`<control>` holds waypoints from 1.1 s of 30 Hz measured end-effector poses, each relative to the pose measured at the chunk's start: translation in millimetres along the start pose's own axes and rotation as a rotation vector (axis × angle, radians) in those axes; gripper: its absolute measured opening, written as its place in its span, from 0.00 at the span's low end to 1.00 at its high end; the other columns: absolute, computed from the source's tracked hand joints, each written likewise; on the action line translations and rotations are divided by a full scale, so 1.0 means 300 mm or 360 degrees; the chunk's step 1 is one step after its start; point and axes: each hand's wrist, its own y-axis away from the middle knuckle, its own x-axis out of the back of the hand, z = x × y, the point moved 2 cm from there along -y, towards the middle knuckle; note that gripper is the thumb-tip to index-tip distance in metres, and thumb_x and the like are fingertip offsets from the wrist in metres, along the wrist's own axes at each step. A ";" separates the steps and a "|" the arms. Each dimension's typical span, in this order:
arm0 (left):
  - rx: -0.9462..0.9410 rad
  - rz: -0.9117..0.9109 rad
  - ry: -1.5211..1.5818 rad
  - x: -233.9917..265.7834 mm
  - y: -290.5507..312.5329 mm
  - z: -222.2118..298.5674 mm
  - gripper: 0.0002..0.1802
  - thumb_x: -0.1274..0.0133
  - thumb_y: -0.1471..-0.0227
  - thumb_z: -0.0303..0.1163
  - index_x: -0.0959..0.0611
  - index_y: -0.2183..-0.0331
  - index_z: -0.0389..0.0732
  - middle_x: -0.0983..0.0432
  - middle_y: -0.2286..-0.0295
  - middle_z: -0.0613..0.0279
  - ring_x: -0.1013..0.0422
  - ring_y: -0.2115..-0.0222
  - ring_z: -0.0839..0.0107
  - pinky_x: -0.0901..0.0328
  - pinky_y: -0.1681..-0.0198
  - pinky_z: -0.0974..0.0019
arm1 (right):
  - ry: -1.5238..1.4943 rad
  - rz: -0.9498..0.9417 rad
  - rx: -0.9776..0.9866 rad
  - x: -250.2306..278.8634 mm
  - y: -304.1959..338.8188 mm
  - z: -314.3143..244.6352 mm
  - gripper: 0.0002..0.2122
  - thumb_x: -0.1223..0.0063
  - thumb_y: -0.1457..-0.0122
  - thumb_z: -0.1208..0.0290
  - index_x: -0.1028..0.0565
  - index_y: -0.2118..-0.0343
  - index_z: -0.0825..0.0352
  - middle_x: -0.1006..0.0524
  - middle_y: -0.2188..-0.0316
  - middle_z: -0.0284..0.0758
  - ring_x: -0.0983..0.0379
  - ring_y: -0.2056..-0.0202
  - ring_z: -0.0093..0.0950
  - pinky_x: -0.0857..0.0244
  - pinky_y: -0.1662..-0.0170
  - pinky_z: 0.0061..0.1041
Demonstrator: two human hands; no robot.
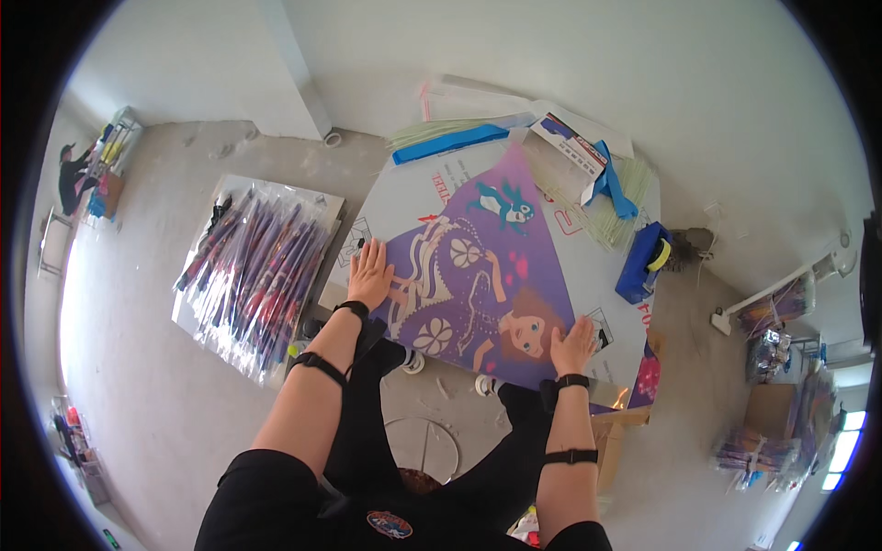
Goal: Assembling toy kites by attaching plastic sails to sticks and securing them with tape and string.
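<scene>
Between the two hands, the purple sheet (487,285) lies printed side up on the table (602,280), its narrow tip pointing away from both palms. The left hand (370,274) lies open, palm down, at the sheet's left edge; its fingers are extended and grasp nothing. The right hand (573,345) is likewise released, fingers straight and pointing forward, set over the sheet's right edge near the printed figure's head. Status, judged from this layout: the sheet is spread and roughly flat; no rod is visible fixed to its upper surface, and its underside is hidden, so any fitting there cannot be confirmed. Assembly therefore appears to be at an early stage, with stiffening and packing of this piece not yet done. Stock remains within reach: pale rods (634,174) lie loose forward of the right hand, with a blue ribbon (617,191) across them, and a blue strip (450,145) lies forward of the left hand. A tape dispenser (636,266) stands forward and to the right of the right hand, untouched. To the left of the left hand, well clear of the sheet, a pile of clear-wrapped packs (266,275) rests on a separate support; these units appear complete. Their exact count cannot be determined from this view.
</scene>
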 end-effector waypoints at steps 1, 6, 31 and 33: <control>-0.0020 -0.0009 0.0164 -0.001 -0.009 -0.014 0.31 0.64 0.40 0.43 0.47 0.39 0.43 0.57 0.38 0.57 0.62 0.36 0.62 0.64 0.37 0.49 | -0.0210 0.0146 0.0019 0.022 -0.010 -0.005 0.29 0.55 0.42 0.59 0.45 0.40 0.69 0.45 0.39 0.45 0.54 0.37 0.41 0.58 0.38 0.43; -0.0118 0.0220 0.0568 0.050 -0.118 -0.094 0.27 0.54 0.45 0.36 0.35 0.44 0.41 0.41 0.44 0.51 0.46 0.41 0.58 0.52 0.40 0.49 | -0.1558 0.0225 0.0342 0.059 -0.079 -0.140 0.23 0.50 0.42 0.74 0.41 0.44 0.72 0.34 0.47 0.46 0.36 0.46 0.38 0.41 0.44 0.32; 0.0077 0.0507 0.0143 0.099 -0.870 -0.063 0.09 0.40 0.59 0.40 0.15 0.75 0.47 0.26 0.63 0.57 0.33 0.56 0.55 0.39 0.52 0.55 | -0.2505 -0.0293 0.0169 -0.036 -0.219 -0.308 0.11 0.55 0.39 0.79 0.31 0.54 0.71 0.26 0.62 0.35 0.27 0.64 0.22 0.33 0.59 0.19; 0.0060 0.0517 0.0081 0.093 -0.871 -0.079 0.09 0.41 0.59 0.40 0.15 0.75 0.47 0.26 0.63 0.56 0.32 0.57 0.55 0.37 0.53 0.55 | -0.2501 -0.0305 0.0205 -0.038 -0.222 -0.308 0.11 0.56 0.39 0.79 0.31 0.54 0.71 0.26 0.62 0.36 0.27 0.64 0.22 0.33 0.59 0.19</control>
